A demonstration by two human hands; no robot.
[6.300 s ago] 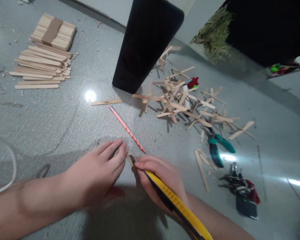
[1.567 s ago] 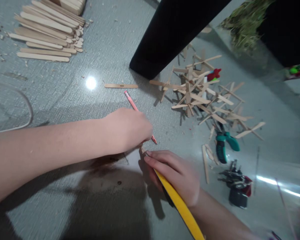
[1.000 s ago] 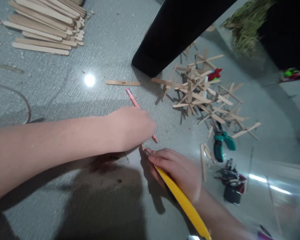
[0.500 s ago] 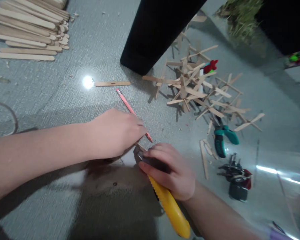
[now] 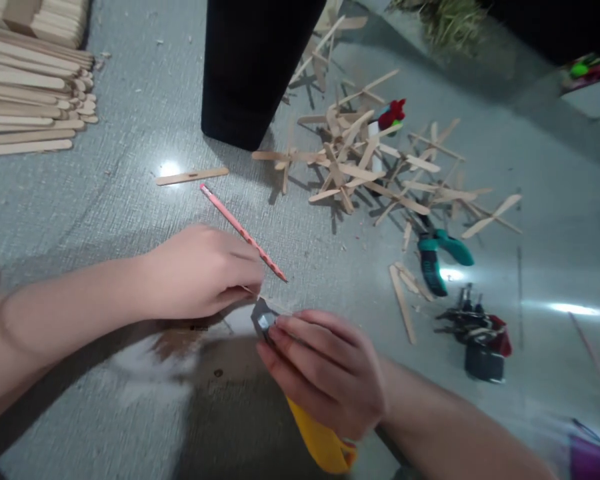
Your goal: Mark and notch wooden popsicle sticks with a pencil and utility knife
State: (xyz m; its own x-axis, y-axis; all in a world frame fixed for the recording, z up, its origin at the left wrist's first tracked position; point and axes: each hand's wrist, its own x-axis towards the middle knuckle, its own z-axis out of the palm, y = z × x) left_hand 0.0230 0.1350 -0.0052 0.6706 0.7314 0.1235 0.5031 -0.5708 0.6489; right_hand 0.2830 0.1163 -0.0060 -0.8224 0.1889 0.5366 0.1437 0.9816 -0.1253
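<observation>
My right hand [image 5: 325,373] is wrapped around a yellow-handled utility knife [image 5: 323,440], its grey metal front end pointing up and left. Just left of that metal end, my left hand [image 5: 215,270] is closed in a pinch on a wooden craft stick; only a thin end shows beneath the fingers. A pink pencil [image 5: 243,230] lies on the table, partly behind the left fingers. Above the pencil rests a single craft stick [image 5: 193,176] with a small slot at its middle.
Loose craft sticks [image 5: 25,100] are piled at upper left. A tall black object [image 5: 250,73] stands at top centre. Crossed-stick pieces [image 5: 345,167] lie heaped right of it. Further right are teal-handled pliers [image 5: 433,263], stick offcuts [image 5: 404,303] and a dark metal tool [image 5: 483,353].
The knife has pulled back slightly from the left hand and turned, with its handle now lower and more covered by my right hand. The whole view has shifted a little.
</observation>
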